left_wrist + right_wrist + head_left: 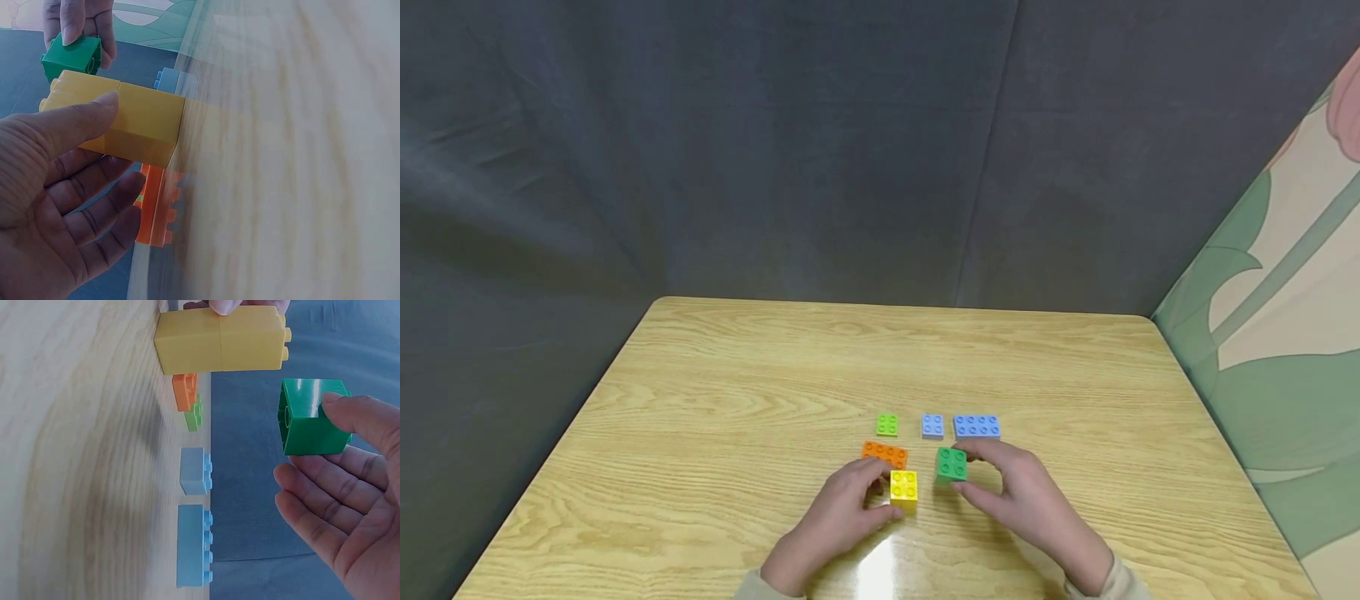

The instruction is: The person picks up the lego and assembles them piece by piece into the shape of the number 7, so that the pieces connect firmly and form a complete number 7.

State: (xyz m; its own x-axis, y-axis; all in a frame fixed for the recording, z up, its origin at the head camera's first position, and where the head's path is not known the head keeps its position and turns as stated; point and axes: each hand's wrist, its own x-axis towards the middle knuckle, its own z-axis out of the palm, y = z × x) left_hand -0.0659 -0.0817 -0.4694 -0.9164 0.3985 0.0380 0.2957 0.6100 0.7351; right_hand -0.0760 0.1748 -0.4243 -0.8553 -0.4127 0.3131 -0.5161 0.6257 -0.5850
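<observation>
Two yellow bricks, one on top of the other, form an upright stack (219, 340) on the wooden table. My left hand (846, 507) holds this stack, its thumb against the near side and the other fingers partly hidden behind. A green brick (314, 417) with four-stud top is pinched between the thumb and fingers of my right hand (1018, 496). It is raised off the table, just right of the yellow stack and higher than its top, with its hollow underside partly visible in the right wrist view.
Behind the left hand lies an orange brick (885, 452). Farther back are a lime green brick (887, 426), a small blue brick (932, 427) and a longer blue brick (977, 427). A dark cloth (850, 167) hangs beyond the table's (737, 375) far edge.
</observation>
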